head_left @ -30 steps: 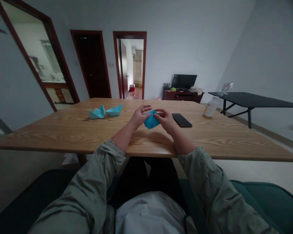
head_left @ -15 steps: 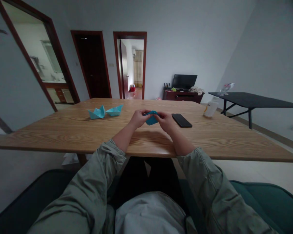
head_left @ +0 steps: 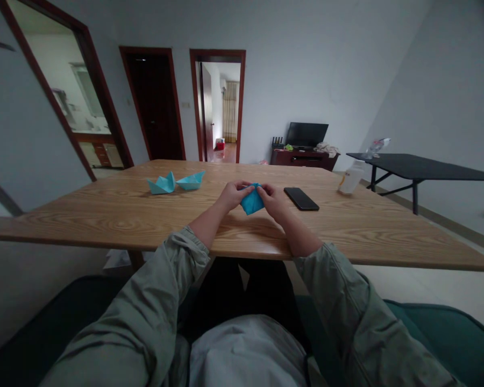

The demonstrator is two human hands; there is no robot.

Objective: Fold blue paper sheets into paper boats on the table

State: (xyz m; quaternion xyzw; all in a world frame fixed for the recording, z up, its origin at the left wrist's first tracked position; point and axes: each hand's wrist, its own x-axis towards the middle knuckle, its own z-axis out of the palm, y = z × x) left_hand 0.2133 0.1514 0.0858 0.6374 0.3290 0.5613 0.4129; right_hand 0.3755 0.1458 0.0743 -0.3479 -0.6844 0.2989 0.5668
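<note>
A folded piece of blue origami paper [head_left: 252, 201] sits low over the wooden table [head_left: 105, 226], pinched between my left hand [head_left: 233, 195] and my right hand [head_left: 273, 203]. Both sets of fingertips grip its upper edge, and part of it is hidden behind them. To the left stand two finished-looking blue paper boats [head_left: 161, 184] [head_left: 191, 180], side by side and touching, well away from my left hand. A black smartphone [head_left: 301, 199] lies flat just to the right of my right hand.
A white plastic bottle [head_left: 350, 180] lies near the table's far right corner. A dark folding table [head_left: 411, 167] stands beyond it. Behind the table are a low cabinet with a monitor [head_left: 305, 144] and several doorways. Green chair arms flank my lap.
The blue paper has narrowed from a wider, looser shape. My left hand's fingers have closed from spread onto its edge, and both hands have drawn slightly closer. The boats and phone have not moved.
</note>
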